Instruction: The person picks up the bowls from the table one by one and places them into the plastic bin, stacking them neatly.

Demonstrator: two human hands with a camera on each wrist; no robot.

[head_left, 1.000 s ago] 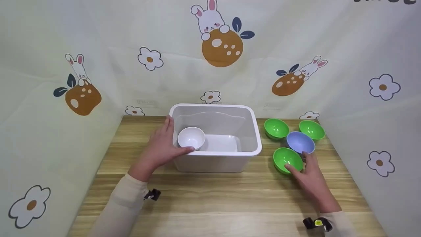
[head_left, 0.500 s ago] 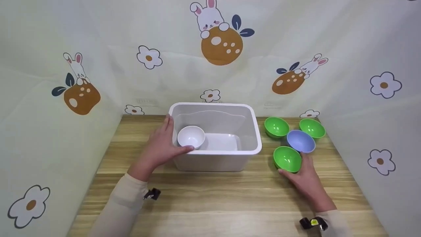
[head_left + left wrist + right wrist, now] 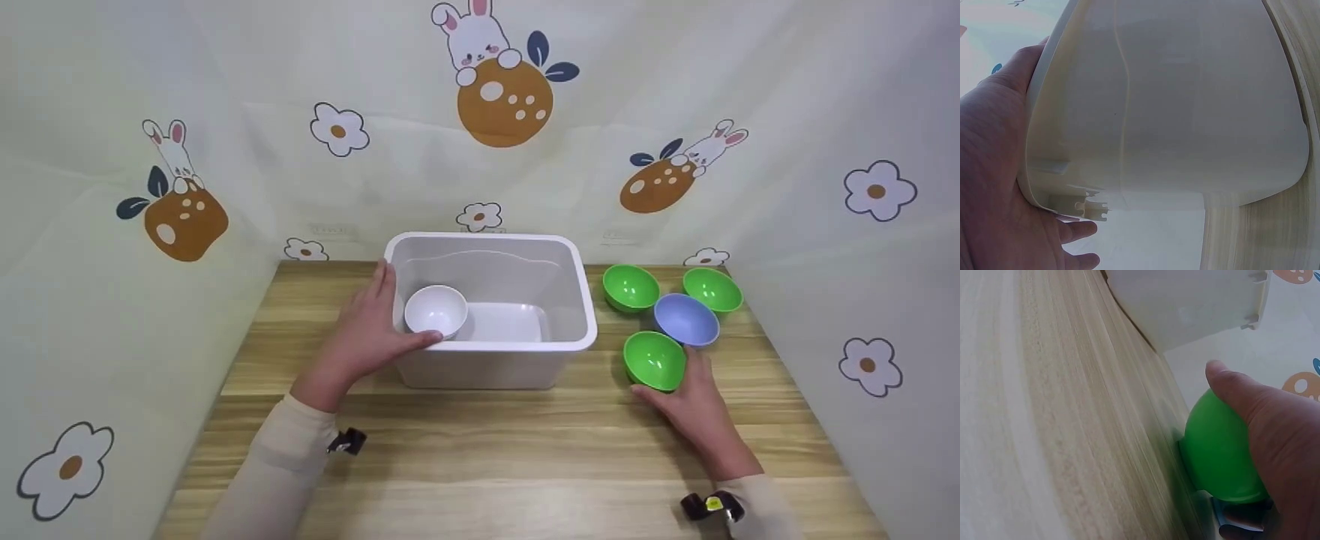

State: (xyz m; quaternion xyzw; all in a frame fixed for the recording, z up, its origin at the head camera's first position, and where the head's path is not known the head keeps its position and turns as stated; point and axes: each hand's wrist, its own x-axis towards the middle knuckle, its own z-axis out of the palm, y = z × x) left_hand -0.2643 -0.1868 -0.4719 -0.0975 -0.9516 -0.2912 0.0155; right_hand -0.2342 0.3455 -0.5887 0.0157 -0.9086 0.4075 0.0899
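My left hand (image 3: 364, 326) holds the near left corner of a white plastic bin (image 3: 487, 371), the thumb over its front rim and the fingers along its left side. In the left wrist view, some of the fingers (image 3: 1081, 230) stretch out below the rim. A small white bowl (image 3: 436, 311) stands inside the bin at the left. At the right, my right hand (image 3: 697, 409) grips the nearest green bowl (image 3: 654, 361) between thumb and fingers. That bowl appears upright on the table, and the hand covers part of its side.
A blue bowl (image 3: 686, 320) sits just behind the gripped one. Two more green bowls, one at the back left (image 3: 631, 289) and one at the back right (image 3: 712, 291), stand near the wall. Patterned cloth walls (image 3: 420, 187) surround the wooden table (image 3: 480, 457).
My right hand has shifted slightly left and closed around the nearest green bowl, its thumb moving from inside the bowl to the near outer side. The left hand stays on the bin.
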